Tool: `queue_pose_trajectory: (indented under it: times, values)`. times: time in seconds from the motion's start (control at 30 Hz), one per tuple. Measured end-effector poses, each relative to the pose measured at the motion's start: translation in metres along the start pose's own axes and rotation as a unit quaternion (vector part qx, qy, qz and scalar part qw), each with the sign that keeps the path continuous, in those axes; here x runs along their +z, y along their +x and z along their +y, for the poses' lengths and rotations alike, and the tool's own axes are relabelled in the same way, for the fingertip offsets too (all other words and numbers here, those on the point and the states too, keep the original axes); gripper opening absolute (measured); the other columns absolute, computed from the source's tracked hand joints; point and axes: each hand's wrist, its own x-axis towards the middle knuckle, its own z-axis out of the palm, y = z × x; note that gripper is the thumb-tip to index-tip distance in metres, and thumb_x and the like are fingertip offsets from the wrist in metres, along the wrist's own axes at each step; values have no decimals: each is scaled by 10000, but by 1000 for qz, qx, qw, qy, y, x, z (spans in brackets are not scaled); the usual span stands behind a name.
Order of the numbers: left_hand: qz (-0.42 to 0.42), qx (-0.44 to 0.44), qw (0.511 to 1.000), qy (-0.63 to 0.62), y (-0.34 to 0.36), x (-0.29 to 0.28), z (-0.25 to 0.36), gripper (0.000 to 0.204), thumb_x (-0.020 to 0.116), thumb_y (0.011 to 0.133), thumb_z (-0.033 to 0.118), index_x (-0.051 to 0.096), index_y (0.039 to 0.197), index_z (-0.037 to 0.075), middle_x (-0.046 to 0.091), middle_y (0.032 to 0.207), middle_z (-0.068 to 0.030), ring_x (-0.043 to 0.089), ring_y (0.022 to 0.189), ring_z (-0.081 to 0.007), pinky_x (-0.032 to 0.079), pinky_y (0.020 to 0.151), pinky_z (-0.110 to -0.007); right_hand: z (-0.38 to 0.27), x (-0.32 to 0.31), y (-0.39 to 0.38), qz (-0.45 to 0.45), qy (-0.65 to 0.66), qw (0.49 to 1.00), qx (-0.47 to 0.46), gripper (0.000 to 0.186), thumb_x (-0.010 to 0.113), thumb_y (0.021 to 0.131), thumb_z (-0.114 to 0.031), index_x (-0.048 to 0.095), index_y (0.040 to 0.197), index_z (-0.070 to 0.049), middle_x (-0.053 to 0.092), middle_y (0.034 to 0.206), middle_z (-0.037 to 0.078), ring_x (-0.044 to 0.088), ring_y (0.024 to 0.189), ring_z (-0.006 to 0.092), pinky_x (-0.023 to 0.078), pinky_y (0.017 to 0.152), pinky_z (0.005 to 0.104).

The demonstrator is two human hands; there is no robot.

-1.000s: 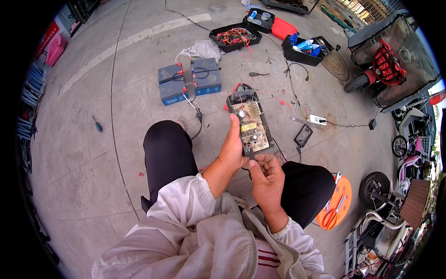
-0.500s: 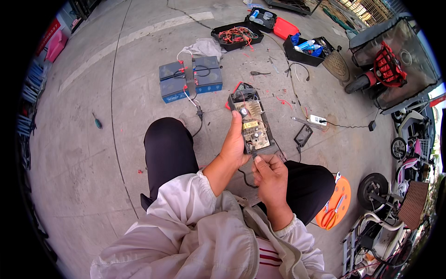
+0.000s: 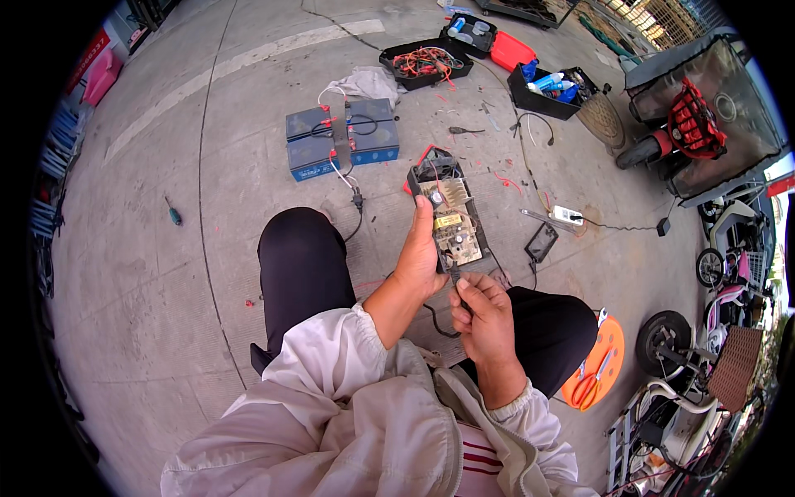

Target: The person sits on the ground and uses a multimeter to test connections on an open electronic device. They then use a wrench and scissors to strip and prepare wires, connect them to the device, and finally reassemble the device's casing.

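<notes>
My left hand (image 3: 421,248) is closed round the left side of an opened charger (image 3: 451,222), a black casing with its circuit board, metal heat sink and yellow transformer bared. Its thumb lies along the casing's edge. At the charger's near end my right hand (image 3: 484,316) pinches a black cable (image 3: 455,275) between thumb and fingers, where the cable meets the casing. The cable's lower part (image 3: 439,323) loops down between my knees. Beyond my left knee stand blue-grey batteries (image 3: 320,154) joined by wires, with a black plug lead (image 3: 358,201) running from them toward me.
A black tray of tangled wires (image 3: 406,79) and a black toolbox (image 3: 538,101) lie ahead. To the right are a white power strip (image 3: 567,215), a small black meter (image 3: 541,243) and an orange stool (image 3: 609,356) bearing scissors (image 3: 586,388). A screwdriver (image 3: 173,213) lies left.
My right hand has shifted very slightly down along the cable, away from the casing. The left hand keeps its hold on the charger.
</notes>
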Motion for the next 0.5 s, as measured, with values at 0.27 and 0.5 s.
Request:
queue_pose_trajectory:
  times: [0.27,0.5]
  values:
    - [7,-11,1000,-4,-3,3,2,770,361,942,735,533,1317,85,661,1137,-141,670,1033,-243,583,888,-413,3,-5,-2,9,-45,999,-29,130,623,972,-85,614,1082,-16,597,773,33,421,546,42,296,452,179]
    - [0,-11,1000,-8,-6,8,4,772,363,944,731,525,1332,84,653,1160,-138,661,1059,-244,577,906,-415,9,-8,-3,24,-113,989,-87,159,647,965,-83,643,1091,14,606,769,17,438,562,35,312,467,178]
